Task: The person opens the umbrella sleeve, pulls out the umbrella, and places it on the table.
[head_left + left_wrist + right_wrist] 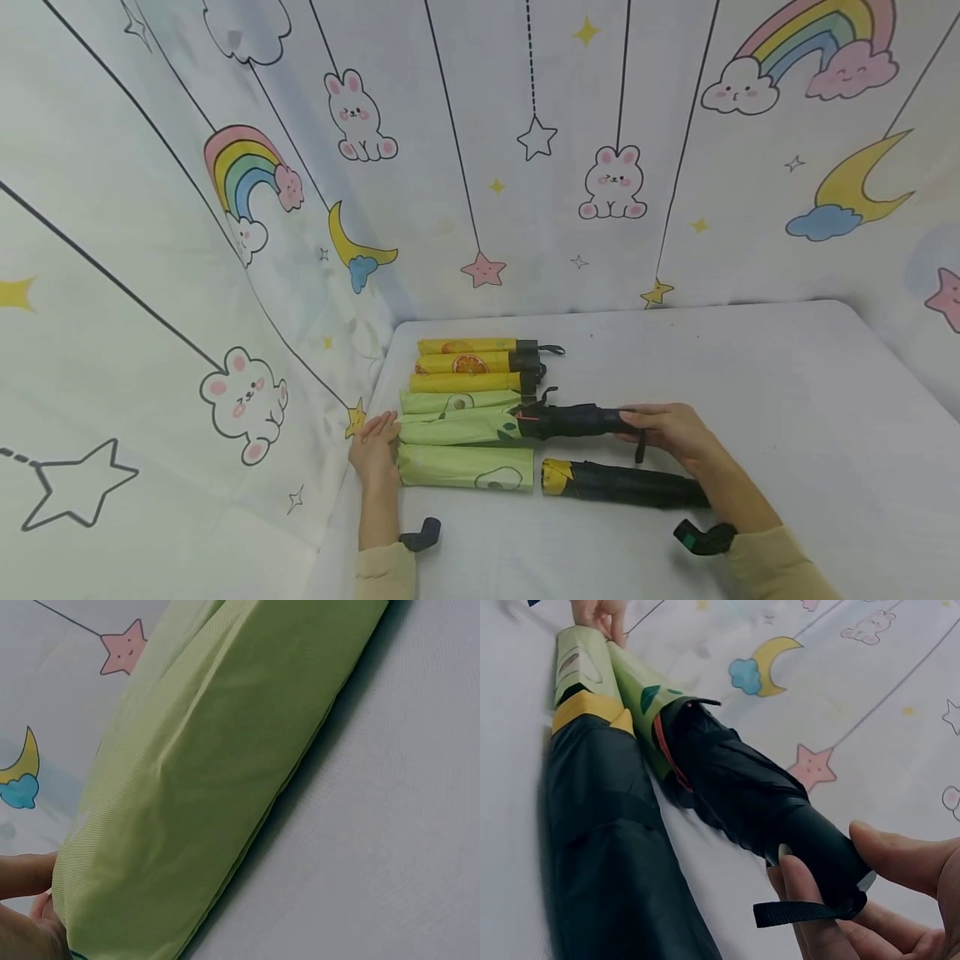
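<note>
My right hand (pixel 671 429) grips the handle of a black folding umbrella (pixel 573 421), its thumb and fingers around the handle end and a wrist strap (pixel 795 911) dangling there. The umbrella's other end is inside the mouth of a light green avocado-print umbrella sleeve (pixel 457 427). At that sleeve's far left end, my left hand (pixel 375 446) holds the tip between thumb and fingers. Nearer to me lies another green sleeve (pixel 450 464). In line with it, just right of its end, is a second black umbrella (pixel 630 485) with a yellow tip.
Behind the held umbrella lie a sleeved green umbrella (pixel 427 403) and several yellow orange-print umbrellas (pixel 446 382) in a row, black handles pointing right. The white table (pixel 750 367) meets a printed cloth backdrop (pixel 540 233) at the back and left.
</note>
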A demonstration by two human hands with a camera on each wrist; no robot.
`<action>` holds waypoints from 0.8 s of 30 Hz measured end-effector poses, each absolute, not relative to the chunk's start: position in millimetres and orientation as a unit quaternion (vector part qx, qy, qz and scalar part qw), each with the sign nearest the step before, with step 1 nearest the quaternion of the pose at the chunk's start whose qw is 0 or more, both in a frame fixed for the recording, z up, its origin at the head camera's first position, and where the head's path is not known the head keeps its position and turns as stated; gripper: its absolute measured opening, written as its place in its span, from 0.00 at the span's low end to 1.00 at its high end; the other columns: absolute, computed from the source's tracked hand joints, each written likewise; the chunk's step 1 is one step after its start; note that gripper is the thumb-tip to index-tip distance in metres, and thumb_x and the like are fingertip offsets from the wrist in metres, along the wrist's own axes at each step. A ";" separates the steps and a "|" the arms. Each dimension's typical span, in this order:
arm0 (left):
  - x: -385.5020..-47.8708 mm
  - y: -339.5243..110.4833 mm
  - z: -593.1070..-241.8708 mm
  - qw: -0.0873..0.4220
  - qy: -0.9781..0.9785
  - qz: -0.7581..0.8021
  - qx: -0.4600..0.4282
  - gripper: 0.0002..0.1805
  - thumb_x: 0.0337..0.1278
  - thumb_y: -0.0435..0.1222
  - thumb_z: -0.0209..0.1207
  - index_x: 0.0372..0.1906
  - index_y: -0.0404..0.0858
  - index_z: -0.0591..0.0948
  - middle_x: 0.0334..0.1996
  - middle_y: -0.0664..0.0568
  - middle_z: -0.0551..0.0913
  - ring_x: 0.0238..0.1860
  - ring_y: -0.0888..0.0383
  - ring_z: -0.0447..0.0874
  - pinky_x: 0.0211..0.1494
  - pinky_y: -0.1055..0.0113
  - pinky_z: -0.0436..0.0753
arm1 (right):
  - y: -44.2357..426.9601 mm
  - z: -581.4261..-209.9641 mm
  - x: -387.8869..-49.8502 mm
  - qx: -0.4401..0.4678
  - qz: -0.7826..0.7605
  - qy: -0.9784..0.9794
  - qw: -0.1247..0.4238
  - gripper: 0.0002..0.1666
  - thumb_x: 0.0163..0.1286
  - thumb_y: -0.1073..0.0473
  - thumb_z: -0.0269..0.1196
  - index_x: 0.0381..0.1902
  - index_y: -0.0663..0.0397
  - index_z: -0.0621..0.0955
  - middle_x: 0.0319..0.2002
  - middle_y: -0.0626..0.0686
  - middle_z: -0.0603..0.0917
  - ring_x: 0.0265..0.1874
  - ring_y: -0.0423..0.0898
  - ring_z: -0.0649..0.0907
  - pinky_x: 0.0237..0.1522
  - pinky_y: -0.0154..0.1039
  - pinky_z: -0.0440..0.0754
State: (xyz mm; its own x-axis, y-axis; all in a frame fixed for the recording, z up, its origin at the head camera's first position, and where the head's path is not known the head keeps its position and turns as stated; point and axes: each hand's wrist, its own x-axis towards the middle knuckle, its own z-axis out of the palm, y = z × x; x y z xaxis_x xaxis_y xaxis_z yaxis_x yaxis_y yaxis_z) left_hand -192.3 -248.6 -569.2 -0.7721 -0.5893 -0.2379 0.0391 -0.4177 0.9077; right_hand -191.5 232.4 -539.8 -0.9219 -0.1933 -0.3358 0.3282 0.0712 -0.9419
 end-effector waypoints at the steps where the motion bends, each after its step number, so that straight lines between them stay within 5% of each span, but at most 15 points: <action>1: -192.3 -248.9 -569.6 0.197 -0.502 -0.797 0.272 0.27 0.65 0.17 0.60 0.67 0.25 0.67 0.68 0.29 0.74 0.67 0.43 0.79 0.64 0.68 0.83 | 233.6 -539.7 -191.2 0.046 -0.680 0.707 0.191 0.40 0.72 0.50 0.71 0.69 0.75 0.73 0.68 0.67 0.77 0.53 0.53 0.89 0.74 0.62 0.70; 11: -193.6 -251.8 -571.2 0.187 -0.502 -0.796 0.282 0.29 0.67 0.19 0.60 0.69 0.26 0.66 0.69 0.30 0.73 0.68 0.44 0.79 0.65 0.68 0.82 | 246.6 -538.2 -186.6 0.044 -0.691 0.695 0.194 0.40 0.74 0.52 0.69 0.70 0.76 0.71 0.69 0.67 0.76 0.53 0.52 0.89 0.77 0.67 0.60; 18: -191.1 -250.6 -569.2 0.190 -0.505 -0.794 0.280 0.27 0.66 0.18 0.60 0.68 0.25 0.67 0.67 0.30 0.75 0.67 0.44 0.80 0.63 0.69 0.83 | 253.8 -536.8 -185.4 0.046 -0.679 0.708 0.188 0.40 0.73 0.50 0.70 0.70 0.76 0.72 0.67 0.64 0.78 0.53 0.52 0.89 0.72 0.54 0.75; 24: -190.8 -252.1 -566.8 0.174 -0.498 -0.802 0.280 0.29 0.66 0.16 0.59 0.69 0.23 0.65 0.68 0.29 0.73 0.69 0.41 0.77 0.66 0.65 0.82 | 258.3 -535.4 -184.2 0.044 -0.687 0.701 0.188 0.38 0.73 0.52 0.70 0.69 0.76 0.73 0.64 0.60 0.81 0.52 0.52 0.89 0.76 0.63 0.66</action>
State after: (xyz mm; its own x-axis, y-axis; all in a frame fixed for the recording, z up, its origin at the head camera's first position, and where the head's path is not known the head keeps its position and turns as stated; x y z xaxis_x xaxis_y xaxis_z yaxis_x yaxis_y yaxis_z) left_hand -190.8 -252.1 -566.8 -0.7821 -0.5585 -0.2764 0.0001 -0.4436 0.8962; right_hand -184.2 258.3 -535.4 -0.9256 -0.1959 -0.3239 0.3200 0.0523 -0.9460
